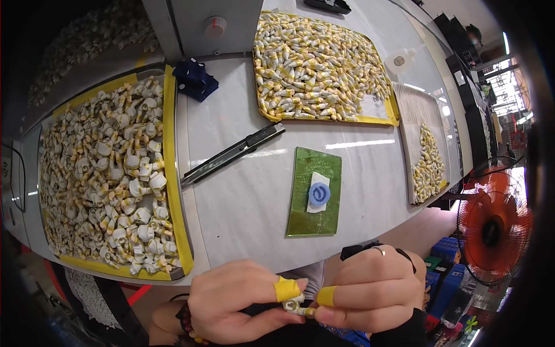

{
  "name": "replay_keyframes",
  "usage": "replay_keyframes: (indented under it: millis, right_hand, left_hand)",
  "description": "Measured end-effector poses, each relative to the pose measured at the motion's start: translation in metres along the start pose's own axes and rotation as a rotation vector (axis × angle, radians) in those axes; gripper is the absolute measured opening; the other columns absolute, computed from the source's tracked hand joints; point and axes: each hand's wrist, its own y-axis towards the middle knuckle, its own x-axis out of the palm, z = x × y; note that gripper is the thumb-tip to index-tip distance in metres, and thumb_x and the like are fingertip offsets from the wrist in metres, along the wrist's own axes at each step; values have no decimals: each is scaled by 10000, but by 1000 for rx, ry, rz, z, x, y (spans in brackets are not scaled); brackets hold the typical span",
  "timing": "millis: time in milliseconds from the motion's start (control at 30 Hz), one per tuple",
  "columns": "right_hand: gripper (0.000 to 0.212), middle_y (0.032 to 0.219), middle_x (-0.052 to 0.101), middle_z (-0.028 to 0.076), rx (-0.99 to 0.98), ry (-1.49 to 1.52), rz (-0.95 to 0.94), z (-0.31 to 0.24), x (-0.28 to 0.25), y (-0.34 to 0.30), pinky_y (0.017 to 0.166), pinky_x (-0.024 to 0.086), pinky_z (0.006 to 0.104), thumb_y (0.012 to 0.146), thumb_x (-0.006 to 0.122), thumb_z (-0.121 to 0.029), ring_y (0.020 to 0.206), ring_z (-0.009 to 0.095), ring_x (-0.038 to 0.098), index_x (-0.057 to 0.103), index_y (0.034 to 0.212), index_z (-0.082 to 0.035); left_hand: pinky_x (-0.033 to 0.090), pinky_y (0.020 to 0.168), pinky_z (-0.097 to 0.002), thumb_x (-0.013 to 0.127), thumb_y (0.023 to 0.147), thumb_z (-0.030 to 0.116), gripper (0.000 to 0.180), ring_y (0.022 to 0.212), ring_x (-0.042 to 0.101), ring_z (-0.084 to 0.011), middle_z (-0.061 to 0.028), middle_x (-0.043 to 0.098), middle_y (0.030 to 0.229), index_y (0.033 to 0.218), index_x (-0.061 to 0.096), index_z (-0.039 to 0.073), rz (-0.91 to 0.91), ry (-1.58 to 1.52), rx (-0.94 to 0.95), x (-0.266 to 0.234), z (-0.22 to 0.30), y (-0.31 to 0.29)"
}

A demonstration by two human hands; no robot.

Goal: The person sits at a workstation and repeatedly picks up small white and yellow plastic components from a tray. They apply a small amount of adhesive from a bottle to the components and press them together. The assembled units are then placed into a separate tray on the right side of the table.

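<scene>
At the table's near edge my left hand is closed, its thumb and a yellow-taped finger pinching a small white ceramic-looking piece with a round hollow head. From the other side my right hand, also with yellow tape on a finger, pinches the thin yellow-banded stem of that piece. The other fingers of both hands are curled in. Just beyond them lies a green rectangular plate with a white pad and a blue round piece on top.
A yellow-edged tray on the left holds many similar round-headed pieces. Slim white-and-yellow pieces fill the far tray; a smaller tray at right holds more. A black utility knife, dark blue cloth, white bottle and orange fan are around.
</scene>
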Motion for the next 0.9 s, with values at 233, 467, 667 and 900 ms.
replay_keyframes:
  millis: [233, 467, 667, 900]
  right_hand:
    - [110, 868, 652, 77, -38, -132, 4, -5, -7, -2, 619, 467, 256, 722, 676, -22, 716, 173, 584, 699, 830, -20]
    - [128, 747, 608, 65, 76, -684, 633, -15, -52, -30, 564, 423, 274, 749, 703, -133, 683, 172, 555, 667, 860, -80]
    - [137, 814, 648, 129, 859, -911, 245, 55, -134, -103, 655, 464, 312, 744, 660, -12, 734, 233, 611, 657, 881, -4]
    - [47, 764, 609, 146, 1047, -781, 242, 90, -138, -136, 673, 476, 338, 758, 637, 0, 731, 293, 605, 652, 796, 23]
  left_hand:
    - [454, 616, -289, 719, 791, 70, 280, 676, 588, -197, -167, 640, 870, 976, 603, -106, -38, -122, -12, 8, 0, 3]
    - [532, 727, -363, 736, 802, 213, 358, 687, 632, -198, -146, 637, 819, 982, 572, -49, -18, -467, -306, -1, -3, -13]
    - [569, 648, -373, 757, 783, 257, 385, 600, 640, -178, -133, 620, 688, 952, 529, -4, 185, -527, -513, -1, -5, -29]
    - [532, 803, -380, 715, 824, 203, 389, 792, 657, -187, -113, 655, 839, 1079, 561, -49, 43, -606, -511, -5, 3, -18]
